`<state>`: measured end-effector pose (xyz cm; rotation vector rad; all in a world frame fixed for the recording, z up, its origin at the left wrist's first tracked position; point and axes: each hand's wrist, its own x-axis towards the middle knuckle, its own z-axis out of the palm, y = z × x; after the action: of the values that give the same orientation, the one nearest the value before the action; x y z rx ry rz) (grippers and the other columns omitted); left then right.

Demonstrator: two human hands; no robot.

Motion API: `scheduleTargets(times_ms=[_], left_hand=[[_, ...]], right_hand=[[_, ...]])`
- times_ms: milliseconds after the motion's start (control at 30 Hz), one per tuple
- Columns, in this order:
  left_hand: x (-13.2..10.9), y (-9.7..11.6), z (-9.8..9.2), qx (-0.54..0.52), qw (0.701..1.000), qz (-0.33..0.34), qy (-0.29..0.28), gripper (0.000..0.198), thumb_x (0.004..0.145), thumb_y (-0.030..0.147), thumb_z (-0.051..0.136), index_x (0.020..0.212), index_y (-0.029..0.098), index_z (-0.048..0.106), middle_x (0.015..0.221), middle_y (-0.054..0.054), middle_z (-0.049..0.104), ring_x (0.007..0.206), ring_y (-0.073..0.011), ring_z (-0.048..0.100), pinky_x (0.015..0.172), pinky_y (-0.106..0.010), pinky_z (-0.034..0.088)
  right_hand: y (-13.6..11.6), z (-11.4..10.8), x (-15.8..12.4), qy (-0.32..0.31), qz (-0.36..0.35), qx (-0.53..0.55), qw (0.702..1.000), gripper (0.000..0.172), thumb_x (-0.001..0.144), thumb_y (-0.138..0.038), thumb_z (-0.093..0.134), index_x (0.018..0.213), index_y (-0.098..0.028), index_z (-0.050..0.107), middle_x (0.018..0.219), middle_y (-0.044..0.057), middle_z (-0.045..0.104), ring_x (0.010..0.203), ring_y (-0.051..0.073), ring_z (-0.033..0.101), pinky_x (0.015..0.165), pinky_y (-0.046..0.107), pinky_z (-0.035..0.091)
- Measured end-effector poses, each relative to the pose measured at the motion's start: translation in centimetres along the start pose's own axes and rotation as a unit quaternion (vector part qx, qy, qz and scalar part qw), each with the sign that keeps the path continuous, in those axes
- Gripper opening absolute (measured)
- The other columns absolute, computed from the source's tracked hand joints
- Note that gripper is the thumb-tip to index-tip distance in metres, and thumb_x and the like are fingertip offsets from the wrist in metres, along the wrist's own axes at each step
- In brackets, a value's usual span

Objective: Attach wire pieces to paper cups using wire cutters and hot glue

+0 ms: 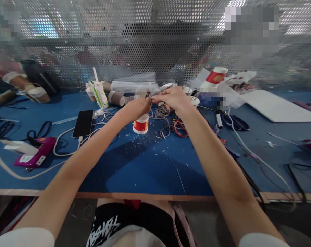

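Both my hands are stretched forward over the blue table and meet at the fingertips. My left hand (141, 106) has its fingers closed in a pinch, above a red and white paper cup (140, 124). Beside it my right hand (174, 97) pinches at nearly the same spot. What lies between the fingers is too small to make out. Below and behind my right hand spreads a tangle of grey cord (163, 111), with a coil of red wire (180, 128) near my right forearm. Small pale scraps are scattered around the cup.
A phone (83, 123) on a white cable, a drink carton with a straw (99, 94), thread spools (116, 98) and a purple power strip (35, 152) stand left. Right are scissors (235, 121), a tilted red cup (216, 77) and a white board (281, 104). Perforated metal (106, 51) closes the back.
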<state>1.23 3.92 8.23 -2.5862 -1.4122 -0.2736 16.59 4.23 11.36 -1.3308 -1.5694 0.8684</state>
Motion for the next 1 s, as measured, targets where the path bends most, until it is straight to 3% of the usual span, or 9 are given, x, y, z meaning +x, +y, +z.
scheduleTargets(times_ms=[167,400,533,700,767,867,933,1000], left_hand=[[0.5,-0.9,1.2,-0.059,0.997,0.035,0.043,0.028,0.091,0.017,0.038,0.113,0.006,0.052,0.1,-0.016,0.066,0.085,-0.0194,0.06,0.077,-0.031,0.045],[1.1,-1.5,1.7,-0.104,0.988,0.046,0.104,0.025,0.091,0.012,0.036,0.104,0.01,0.058,0.104,-0.012,0.064,0.095,-0.0198,0.058,0.086,-0.033,0.045],[0.8,-1.7,1.1,-0.159,0.973,0.021,0.164,0.032,0.089,0.01,0.036,0.116,0.009,0.052,0.112,-0.012,0.063,0.105,-0.0214,0.057,0.095,-0.035,0.042],[1.1,-1.6,0.8,-0.293,0.936,-0.024,0.192,0.028,0.092,0.02,0.032,0.083,0.017,0.058,0.088,-0.005,0.064,0.091,-0.0192,0.059,0.088,-0.034,0.044],[1.5,-1.1,1.0,-0.393,0.903,-0.063,0.165,0.039,0.096,0.026,0.025,0.072,0.017,0.054,0.076,-0.004,0.06,0.079,-0.0165,0.057,0.077,-0.03,0.045],[1.8,-0.2,1.1,-0.504,0.853,-0.102,0.092,0.047,0.098,0.029,0.018,0.066,0.017,0.05,0.067,-0.003,0.055,0.062,-0.0128,0.049,0.06,-0.027,0.041],[1.7,0.1,1.0,-0.509,0.853,-0.072,0.094,0.043,0.098,0.029,0.021,0.066,0.018,0.049,0.065,-0.003,0.053,0.06,-0.0125,0.046,0.058,-0.028,0.039],[1.3,0.3,0.6,-0.449,0.88,-0.019,0.154,0.036,0.096,0.028,0.03,0.066,0.019,0.047,0.065,-0.002,0.052,0.064,-0.0139,0.048,0.063,-0.03,0.04]], right_hand=[[-0.1,0.2,-0.2,0.007,0.007,-0.047,0.999,0.014,0.064,-0.018,0.073,0.058,-0.011,0.063,0.053,0.005,0.058,0.038,0.004,0.037,0.035,0.022,0.026],[-0.3,0.4,-0.4,-0.01,0.009,-0.016,1.0,0.022,0.064,-0.02,0.074,0.051,-0.015,0.057,0.042,-0.002,0.048,0.036,0.003,0.032,0.034,0.02,0.021],[0.0,0.0,0.1,0.0,0.037,0.043,0.998,0.021,0.064,-0.019,0.074,0.057,-0.016,0.055,0.051,0.0,0.057,0.037,0.002,0.031,0.035,0.02,0.02],[0.1,-0.4,0.8,-0.007,0.075,0.145,0.987,0.02,0.067,-0.021,0.073,0.065,-0.018,0.054,0.066,0.0,0.064,0.041,0.003,0.034,0.038,0.021,0.025],[0.2,-0.4,0.9,-0.007,0.068,0.199,0.978,0.021,0.07,-0.026,0.071,0.066,-0.019,0.052,0.062,-0.003,0.059,0.042,0.003,0.035,0.039,0.02,0.026],[0.5,-0.5,0.9,-0.049,0.032,0.252,0.966,0.034,0.077,-0.038,0.067,0.059,-0.021,0.042,0.049,-0.008,0.039,0.042,0.006,0.029,0.039,0.021,0.025],[0.8,-0.8,0.9,-0.077,0.013,0.272,0.959,0.043,0.08,-0.042,0.063,0.055,-0.022,0.034,0.046,-0.009,0.026,0.042,0.007,0.023,0.038,0.021,0.023],[1.1,-1.0,1.0,-0.101,-0.001,0.308,0.946,0.046,0.081,-0.039,0.062,0.053,-0.023,0.029,0.045,-0.009,0.019,0.042,0.007,0.018,0.037,0.02,0.022]])
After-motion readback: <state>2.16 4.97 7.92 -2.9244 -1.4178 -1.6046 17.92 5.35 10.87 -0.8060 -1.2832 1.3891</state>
